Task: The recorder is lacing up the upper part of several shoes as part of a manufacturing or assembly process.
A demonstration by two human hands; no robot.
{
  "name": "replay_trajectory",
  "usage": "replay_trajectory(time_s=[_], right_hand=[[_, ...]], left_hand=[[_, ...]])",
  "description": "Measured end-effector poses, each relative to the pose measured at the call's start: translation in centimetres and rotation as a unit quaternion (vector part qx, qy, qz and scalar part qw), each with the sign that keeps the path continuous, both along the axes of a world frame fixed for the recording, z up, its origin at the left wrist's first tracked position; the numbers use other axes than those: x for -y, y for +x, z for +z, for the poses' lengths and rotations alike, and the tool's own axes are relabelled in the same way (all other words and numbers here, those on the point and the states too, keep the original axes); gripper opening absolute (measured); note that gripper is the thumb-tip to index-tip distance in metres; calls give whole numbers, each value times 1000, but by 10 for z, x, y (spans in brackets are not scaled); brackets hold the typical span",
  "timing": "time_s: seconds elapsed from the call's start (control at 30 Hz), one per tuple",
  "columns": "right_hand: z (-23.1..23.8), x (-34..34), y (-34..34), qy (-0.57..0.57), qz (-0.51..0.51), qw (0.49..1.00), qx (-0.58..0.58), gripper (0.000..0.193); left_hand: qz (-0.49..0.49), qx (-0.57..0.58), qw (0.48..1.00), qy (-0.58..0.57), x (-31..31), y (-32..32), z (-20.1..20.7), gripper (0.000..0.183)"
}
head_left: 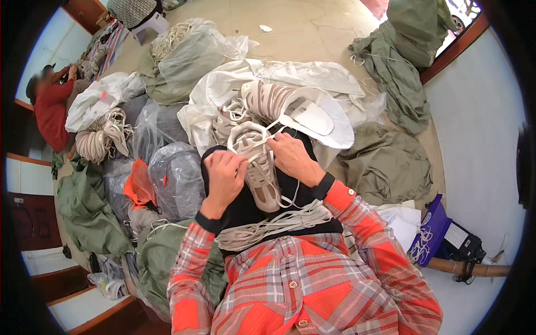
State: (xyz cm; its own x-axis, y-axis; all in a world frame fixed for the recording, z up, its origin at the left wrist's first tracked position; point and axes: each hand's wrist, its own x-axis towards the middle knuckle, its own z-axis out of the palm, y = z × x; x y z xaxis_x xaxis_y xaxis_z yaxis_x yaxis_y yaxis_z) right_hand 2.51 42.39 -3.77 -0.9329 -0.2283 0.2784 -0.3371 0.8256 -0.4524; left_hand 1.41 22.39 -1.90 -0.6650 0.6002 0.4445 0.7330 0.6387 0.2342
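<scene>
A beige and white sneaker upper (259, 177) lies across my lap, its toe toward me and its collar facing away. Pale shoelace (287, 201) runs through its eyelets, with a loose length hanging on the right side. My left hand (223, 177) is closed at the upper's left edge, thumb and finger pinching the lace. On the other side, my right hand (294, 158) pinches lace near the collar. A bundle of loose shoelaces (273, 226) rests over my thighs, close to my waist. Just beyond my hands sits a nested stack of similar uppers (268, 100).
White sacking (329, 75) spreads under the stack. Plastic-wrapped bundles (177, 173), an orange bag (139, 187) and green sacks (89, 206) crowd the left. At right are an olive cloth (385, 162) and a purple bin (432, 229). Another person (53, 109) sits far left.
</scene>
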Motion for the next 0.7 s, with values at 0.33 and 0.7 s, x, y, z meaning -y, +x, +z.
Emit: replay_trajectory(time_s=[0.33,0.7], right_hand=[[-27,-9,-7,-136,-4,990,22,10],[5,17,21,26,-9,999,-43,14]], left_hand=[[65,141,984,84,-46,-21,-30,8],[-36,43,991,-123,-19,-64,28,5]])
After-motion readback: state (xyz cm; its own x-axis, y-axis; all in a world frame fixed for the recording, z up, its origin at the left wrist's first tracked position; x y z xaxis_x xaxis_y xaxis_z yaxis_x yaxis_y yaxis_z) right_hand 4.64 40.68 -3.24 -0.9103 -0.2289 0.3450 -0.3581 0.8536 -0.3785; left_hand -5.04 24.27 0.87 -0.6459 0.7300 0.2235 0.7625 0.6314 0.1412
